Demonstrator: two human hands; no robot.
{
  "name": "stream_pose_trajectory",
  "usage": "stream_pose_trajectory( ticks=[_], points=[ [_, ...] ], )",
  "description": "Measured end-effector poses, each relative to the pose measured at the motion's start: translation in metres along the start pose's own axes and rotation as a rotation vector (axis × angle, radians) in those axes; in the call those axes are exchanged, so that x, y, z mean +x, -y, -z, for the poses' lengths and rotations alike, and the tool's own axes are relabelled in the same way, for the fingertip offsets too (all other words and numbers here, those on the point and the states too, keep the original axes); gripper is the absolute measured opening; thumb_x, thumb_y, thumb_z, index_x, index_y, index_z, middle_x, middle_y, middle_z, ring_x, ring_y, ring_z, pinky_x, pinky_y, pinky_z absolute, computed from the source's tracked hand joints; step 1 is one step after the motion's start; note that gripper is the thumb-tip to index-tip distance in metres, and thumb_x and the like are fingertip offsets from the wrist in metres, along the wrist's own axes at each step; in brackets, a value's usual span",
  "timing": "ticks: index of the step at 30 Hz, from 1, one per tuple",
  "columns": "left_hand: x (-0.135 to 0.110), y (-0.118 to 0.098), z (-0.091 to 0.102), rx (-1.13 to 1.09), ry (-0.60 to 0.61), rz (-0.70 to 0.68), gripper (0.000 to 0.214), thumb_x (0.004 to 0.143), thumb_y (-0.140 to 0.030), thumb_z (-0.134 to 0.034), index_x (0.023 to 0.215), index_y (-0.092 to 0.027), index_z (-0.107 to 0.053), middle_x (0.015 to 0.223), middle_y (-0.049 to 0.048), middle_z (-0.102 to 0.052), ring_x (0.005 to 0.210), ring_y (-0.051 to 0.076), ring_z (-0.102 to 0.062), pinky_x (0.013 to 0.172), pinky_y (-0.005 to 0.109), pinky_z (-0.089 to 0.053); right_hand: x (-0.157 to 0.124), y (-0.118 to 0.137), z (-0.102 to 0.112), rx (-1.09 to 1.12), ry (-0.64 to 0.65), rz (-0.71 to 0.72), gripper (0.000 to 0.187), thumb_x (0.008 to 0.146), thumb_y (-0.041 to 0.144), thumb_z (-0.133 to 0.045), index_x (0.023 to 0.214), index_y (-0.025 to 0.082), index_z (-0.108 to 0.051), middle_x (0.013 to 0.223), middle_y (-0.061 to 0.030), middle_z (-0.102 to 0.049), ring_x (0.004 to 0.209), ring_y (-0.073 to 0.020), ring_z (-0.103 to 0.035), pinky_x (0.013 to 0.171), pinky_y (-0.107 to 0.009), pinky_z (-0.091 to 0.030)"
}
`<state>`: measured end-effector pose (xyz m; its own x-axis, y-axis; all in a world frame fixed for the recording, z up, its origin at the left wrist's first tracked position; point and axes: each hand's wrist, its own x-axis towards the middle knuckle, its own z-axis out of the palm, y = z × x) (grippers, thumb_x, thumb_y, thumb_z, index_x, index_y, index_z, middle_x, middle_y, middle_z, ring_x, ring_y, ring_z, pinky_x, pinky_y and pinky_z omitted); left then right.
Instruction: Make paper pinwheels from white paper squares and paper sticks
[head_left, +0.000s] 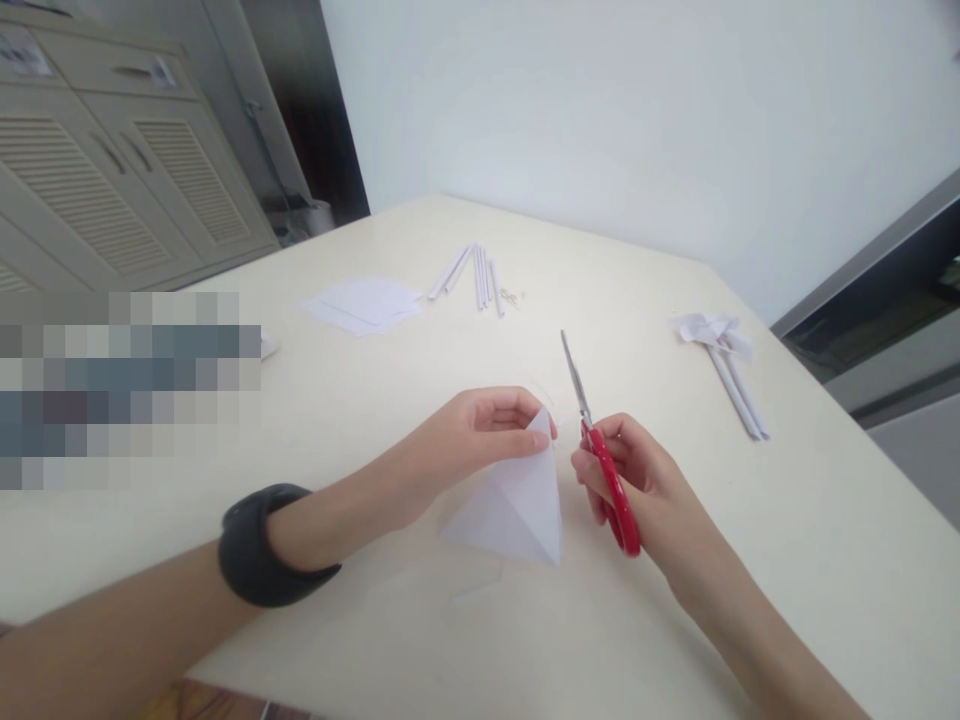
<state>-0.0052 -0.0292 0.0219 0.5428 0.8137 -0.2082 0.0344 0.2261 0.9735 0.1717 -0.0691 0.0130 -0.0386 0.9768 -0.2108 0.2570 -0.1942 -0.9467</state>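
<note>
Between the thumb and fingers of my left hand (502, 425) is a folded sheet of white paper (517, 510), creased into a triangular shape with its tip at the fingertips. My right hand (630, 465) grips a pair of scissors (611, 480) by its red handles. The metal blades look closed together and point away from me, just right of the paper and apart from it. A thin white paper strip (478, 594) lies on the table below the folded sheet.
White sheets (364, 305) lie at the back left of the table (360, 620). Several rolled paper sticks (480, 275) rest near small rubber-band-like loops (510, 297). At the right are paper pinwheels (716, 335) on rolled sticks. A louvred cabinet (127, 160) stands beyond; a blurred-out patch covers the left.
</note>
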Motion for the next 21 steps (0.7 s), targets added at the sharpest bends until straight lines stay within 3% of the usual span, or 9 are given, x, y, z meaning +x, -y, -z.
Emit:
stream_pose_trajectory(
  ticks=[4,16,21],
  points=[
    [0.001,0.003,-0.002,0.025,-0.069,-0.007,0.011,0.077,-0.028,-0.06,0.074,-0.018,-0.056,0.069,-0.0025,-0.056,0.06,0.011,-0.049,0.055,0.022,-0.033,-0.002,0.002,0.0,0.035,0.03,0.002,0.028,0.076,0.039,-0.063,0.076,0.023,-0.041,0.067,0.0052,-0.045,0.052,-0.0092,-0.043,0.045,-0.02,-0.033],
    [0.003,0.003,0.001,0.107,0.055,-0.036,0.012,0.076,-0.026,-0.063,0.082,-0.019,-0.055,0.08,0.0005,-0.061,0.076,0.015,-0.057,0.069,0.026,-0.041,-0.005,0.004,-0.001,0.171,0.132,0.007,0.026,0.072,0.032,-0.066,0.076,0.021,-0.042,0.072,0.0044,-0.049,0.053,-0.0072,-0.045,0.048,-0.021,-0.036],
    [0.006,0.015,0.0,0.186,0.084,-0.084,0.018,0.074,-0.026,-0.064,0.082,-0.02,-0.05,0.075,-0.0009,-0.059,0.069,0.013,-0.054,0.06,0.024,-0.037,-0.004,0.006,-0.004,0.173,0.094,0.003,0.033,0.067,0.035,-0.069,0.076,0.021,-0.041,0.073,0.0029,-0.053,0.052,-0.0077,-0.045,0.045,-0.021,-0.034]
  ],
)
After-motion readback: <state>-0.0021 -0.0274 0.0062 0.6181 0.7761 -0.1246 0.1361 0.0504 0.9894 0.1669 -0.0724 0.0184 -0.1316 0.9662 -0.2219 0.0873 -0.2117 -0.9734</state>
